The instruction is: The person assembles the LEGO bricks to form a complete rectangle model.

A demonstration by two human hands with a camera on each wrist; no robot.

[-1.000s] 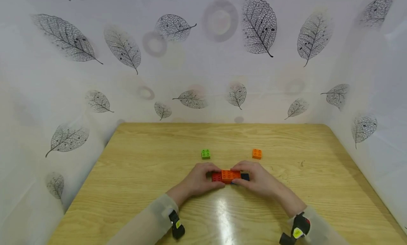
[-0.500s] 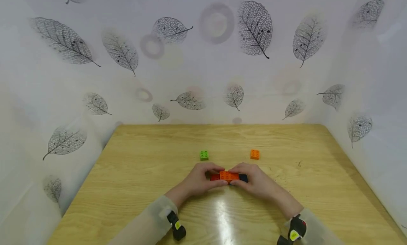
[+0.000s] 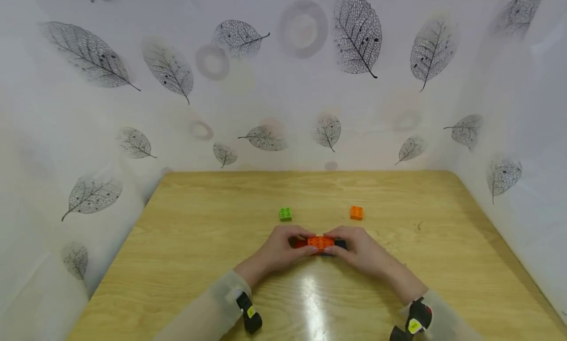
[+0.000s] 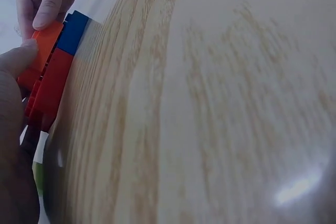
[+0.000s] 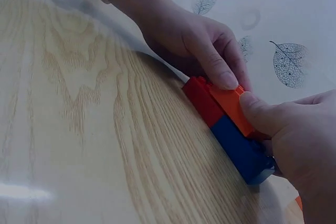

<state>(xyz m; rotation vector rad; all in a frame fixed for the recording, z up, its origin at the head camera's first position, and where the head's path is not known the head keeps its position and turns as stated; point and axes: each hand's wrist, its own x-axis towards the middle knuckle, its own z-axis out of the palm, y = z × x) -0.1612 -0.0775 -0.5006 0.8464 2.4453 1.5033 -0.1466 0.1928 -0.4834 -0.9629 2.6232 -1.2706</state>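
An orange toy building brick [image 3: 321, 243] lies across the tops of a red brick [image 5: 202, 98] and a blue brick [image 5: 239, 145], which stand end to end on the table. My left hand [image 3: 283, 247] pinches the left part of the orange brick between thumb and fingers. From the other side my right hand [image 3: 360, 250] pinches its right part. Both thumbs are on the near long side, close together, as the right wrist view shows. In the left wrist view the red brick [image 4: 51, 90] sticks out past the orange one, its studs showing along the seam.
Behind the hands, a small green brick [image 3: 285, 214] sits to the left and a small orange brick [image 3: 356, 212] to the right. A wooden table [image 3: 199, 198] carries everything. Around it hangs a pale curtain [image 3: 257, 90] printed with leaves.
My left fingertips have slid right, from the left end of the orange brick further along its sides. The right hand has stayed nearly in place. The loose bricks have not moved.
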